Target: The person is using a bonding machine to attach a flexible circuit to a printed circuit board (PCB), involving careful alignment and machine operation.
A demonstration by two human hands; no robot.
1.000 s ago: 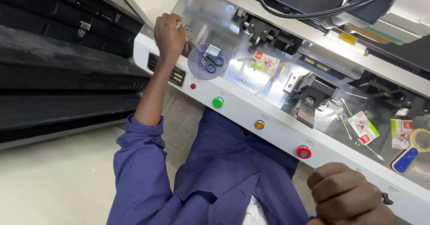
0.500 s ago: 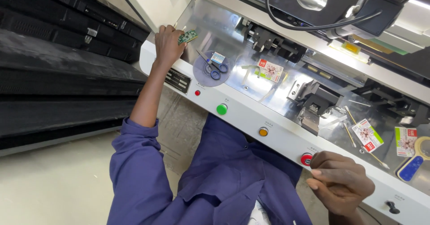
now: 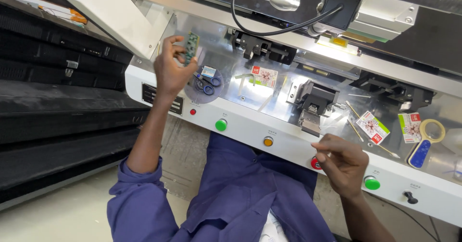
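- Head view: the left hand (image 3: 169, 71), upper left of the frame, pinches a small green circuit board (image 3: 191, 48) upright in its fingertips above the machine's shiny deck (image 3: 269, 95).
- Blue-handled scissors (image 3: 206, 84) lie just right of that hand.
- The right hand (image 3: 342, 162), lower right, fingers loosely curled and holding nothing, hovers at the red button (image 3: 314, 164) on the white front panel (image 3: 288, 143).

A small green circuit board (image 3: 192, 48) is pinched in the fingers of the left hand (image 3: 171, 68), standing nearly upright on its short edge, raised above the shiny metal worktop (image 3: 276, 90). Blue-handled scissors (image 3: 206, 84) lie at its five o'clock.
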